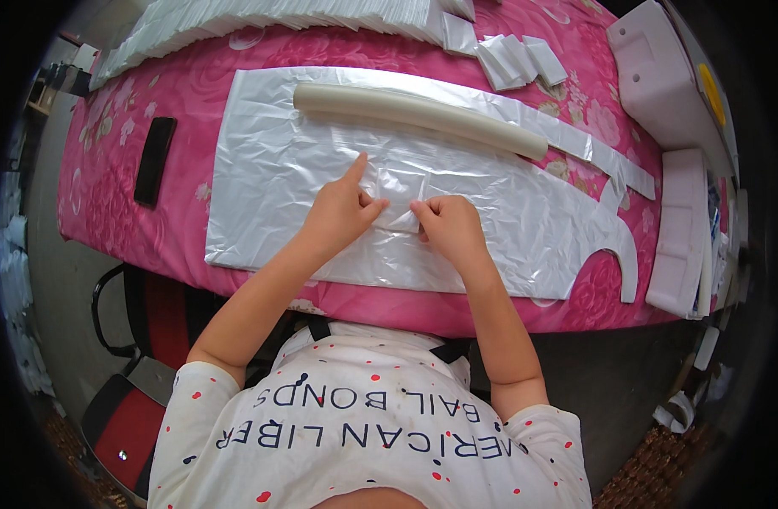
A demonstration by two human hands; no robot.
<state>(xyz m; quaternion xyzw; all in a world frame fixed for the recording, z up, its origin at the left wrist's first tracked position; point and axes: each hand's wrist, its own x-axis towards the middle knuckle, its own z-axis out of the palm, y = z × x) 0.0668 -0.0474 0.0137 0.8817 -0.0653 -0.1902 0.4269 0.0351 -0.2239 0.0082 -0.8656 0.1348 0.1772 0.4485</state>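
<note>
Thin film, light touch: small folds at risk on the pink table

A person works with two bare hands over a small folded plastic packet (401,197), which lies on top of a wide white plastic bag (266,199), between the hands and on the near side of a pale tube (418,114). The right hand (454,225) appears to pinch the packet's right edge between thumb and finger. The left hand (342,212) has its index finger stretched toward the far side and its thumb at the packet's left edge; whether that thumb grips or merely rests, one cannot tell

The likeliest trouble is slippage: film on film offers little hold, so an uneven tug could skew the folds or let them spring open. The bag beneath is wrinkled, and a pinch taken too deep could catch it along with the packet. The tube, lying loose by the look of it, could roll nearer if the bag is dragged. A careless sweep toward the far right could scatter the loose packets (505,64) on the pink tablecloth (206,68)
</note>
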